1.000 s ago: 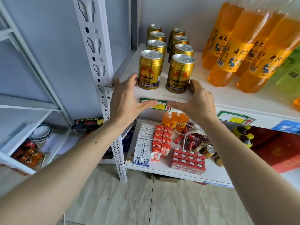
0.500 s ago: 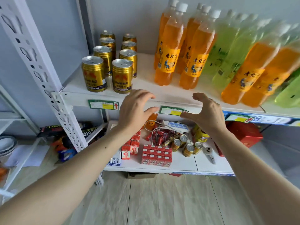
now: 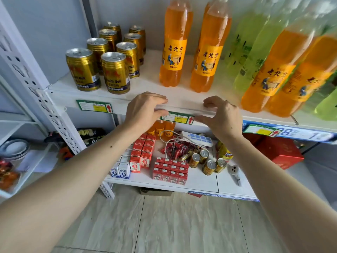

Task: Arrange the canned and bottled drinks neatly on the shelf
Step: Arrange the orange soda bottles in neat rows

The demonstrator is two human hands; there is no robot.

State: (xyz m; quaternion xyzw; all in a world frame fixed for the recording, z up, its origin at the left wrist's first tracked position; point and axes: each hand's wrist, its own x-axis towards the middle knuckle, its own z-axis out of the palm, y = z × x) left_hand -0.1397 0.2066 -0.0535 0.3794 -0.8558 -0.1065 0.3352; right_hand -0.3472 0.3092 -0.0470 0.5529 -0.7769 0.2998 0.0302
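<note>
Several gold cans stand in two rows at the left of the white shelf. Two orange bottles stand side by side in the middle, with more behind them. Green bottles and further orange bottles crowd the right. My left hand and my right hand hover at the shelf's front edge, just below the two middle orange bottles. Both have loosely curved fingers and hold nothing. Neither touches a bottle.
The lower shelf carries small red cartons, milk cartons, loose gold cans, a power strip and a red box. A white perforated upright stands at the left. Price tags line the shelf edge.
Both hands have moved right along the shelf edge, away from the gold cans to in front of the orange bottles. The view has shifted right with them.
</note>
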